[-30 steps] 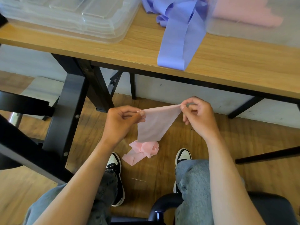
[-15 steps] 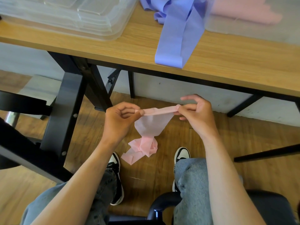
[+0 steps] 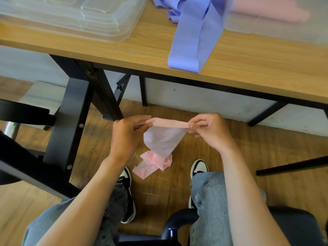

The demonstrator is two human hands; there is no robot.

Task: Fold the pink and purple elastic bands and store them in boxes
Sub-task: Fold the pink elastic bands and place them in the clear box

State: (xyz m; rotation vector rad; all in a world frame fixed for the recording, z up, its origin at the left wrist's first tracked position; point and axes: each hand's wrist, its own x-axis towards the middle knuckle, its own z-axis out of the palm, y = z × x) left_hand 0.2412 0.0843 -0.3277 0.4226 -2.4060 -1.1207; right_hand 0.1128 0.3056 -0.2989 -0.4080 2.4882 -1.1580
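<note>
The pink elastic band, a long strip of thin stretchy fabric, is held below the near edge of the table, stretched flat across its top between the two hands, narrowing as it hangs and ending in a crumpled heap on the floor between the person's shoes.

The long wooden table with black metal legs fills the far part of the scene. On its far left lies a stack of clear plastic box lids. At the far right stands a frosted clear plastic box with pink bands already showing through its wall. Between them lies a loose pile of purple elastic band, one broad loop reaching almost to the table's near edge.

The left hand pinches the left end of the pink band's top edge between thumb and fingers. The right hand pinches the right end, fingers curled in tightly over it.

Several things could go wrong from here. The trailing heap looks twisted, so a fold made now might trap a twist and come out uneven. The stretchy fabric could snap out of a light pinch if pulled taut. The tail drags on the floor and may pick up dirt. The purple loop near the edge could slide off if nudged.
</note>
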